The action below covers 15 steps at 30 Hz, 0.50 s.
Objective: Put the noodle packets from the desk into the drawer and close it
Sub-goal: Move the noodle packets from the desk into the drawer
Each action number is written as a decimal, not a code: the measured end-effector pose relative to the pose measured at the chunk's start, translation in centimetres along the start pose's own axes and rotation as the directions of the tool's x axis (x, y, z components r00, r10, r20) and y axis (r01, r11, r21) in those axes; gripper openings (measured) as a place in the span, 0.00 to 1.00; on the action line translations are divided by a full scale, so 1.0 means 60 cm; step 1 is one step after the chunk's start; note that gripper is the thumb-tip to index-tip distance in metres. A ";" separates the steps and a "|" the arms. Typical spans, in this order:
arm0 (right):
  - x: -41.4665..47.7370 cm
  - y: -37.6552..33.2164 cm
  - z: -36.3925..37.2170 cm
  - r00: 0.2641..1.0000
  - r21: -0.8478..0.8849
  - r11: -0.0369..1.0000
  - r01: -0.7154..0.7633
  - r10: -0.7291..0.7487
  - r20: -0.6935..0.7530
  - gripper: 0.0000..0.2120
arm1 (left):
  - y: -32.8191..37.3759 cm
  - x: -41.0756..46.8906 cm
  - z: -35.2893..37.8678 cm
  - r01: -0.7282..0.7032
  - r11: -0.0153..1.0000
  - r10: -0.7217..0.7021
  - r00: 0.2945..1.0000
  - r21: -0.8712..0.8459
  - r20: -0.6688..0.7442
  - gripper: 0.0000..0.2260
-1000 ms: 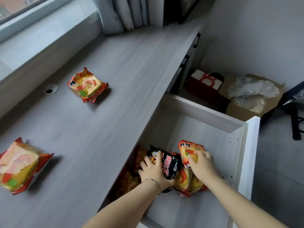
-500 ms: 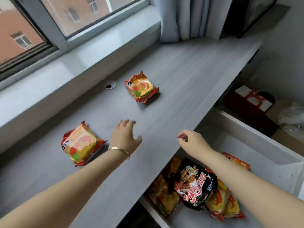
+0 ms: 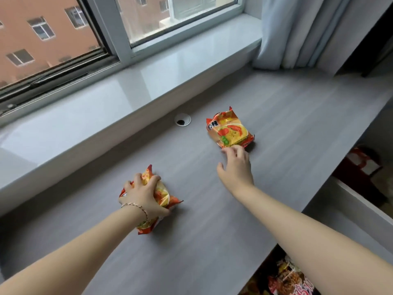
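Note:
Two orange-and-yellow noodle packets lie on the grey desk point(image 3: 287, 128). My left hand point(image 3: 142, 194) is closed over the near packet point(image 3: 162, 193), which crumples under the fingers and still rests on the desk. The far packet point(image 3: 230, 130) lies flat near the window side. My right hand point(image 3: 236, 167) is spread open just in front of it, fingertips at its near edge. The open drawer point(image 3: 350, 201) sits at the lower right, with a black-and-red packet point(image 3: 287, 279) partly visible inside, half hidden by my right forearm.
A round cable hole point(image 3: 182, 120) sits in the desk near the white windowsill point(image 3: 148, 77). Grey curtains point(image 3: 287, 33) hang at the back right. A dark red gift box point(image 3: 361, 167) stands on the floor beyond the drawer.
Both hands left the drawer and reached out over the desk. My left hand has closed on the near packet. My right hand has travelled up to the far packet.

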State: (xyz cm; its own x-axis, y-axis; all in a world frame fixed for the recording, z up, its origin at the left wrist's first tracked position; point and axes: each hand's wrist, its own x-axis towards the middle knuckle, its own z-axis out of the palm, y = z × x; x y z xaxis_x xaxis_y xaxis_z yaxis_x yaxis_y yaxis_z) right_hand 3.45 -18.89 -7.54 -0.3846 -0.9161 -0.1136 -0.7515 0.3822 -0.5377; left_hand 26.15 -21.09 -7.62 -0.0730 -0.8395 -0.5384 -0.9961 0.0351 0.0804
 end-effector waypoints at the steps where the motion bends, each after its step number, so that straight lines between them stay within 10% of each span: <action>1: 0.024 -0.008 0.002 0.999 -0.039 0.999 -0.016 0.014 -0.046 0.23 | 0.005 0.006 -0.007 -0.021 1.000 0.021 0.999 -0.011 -0.027 0.42; 6: 0.135 -0.002 0.011 0.976 -0.216 0.955 -0.203 0.215 0.032 0.42 | 0.046 0.026 -0.039 -0.146 0.979 0.126 0.982 -0.144 -0.142 0.42; 15: 0.136 0.014 -0.010 0.943 -0.182 0.935 -0.306 0.323 0.078 0.42 | 0.095 0.034 -0.034 -0.272 0.919 0.217 0.954 -0.287 -0.207 0.41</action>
State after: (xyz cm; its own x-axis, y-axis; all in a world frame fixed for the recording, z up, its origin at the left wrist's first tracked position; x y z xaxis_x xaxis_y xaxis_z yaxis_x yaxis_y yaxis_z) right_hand -0.65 -26.00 -8.38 -0.5638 -0.7497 -0.3466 -0.6823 0.6592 -0.3161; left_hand 20.42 -23.73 -6.52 -0.2762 -0.9054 -0.3225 -0.8812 0.1046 0.4610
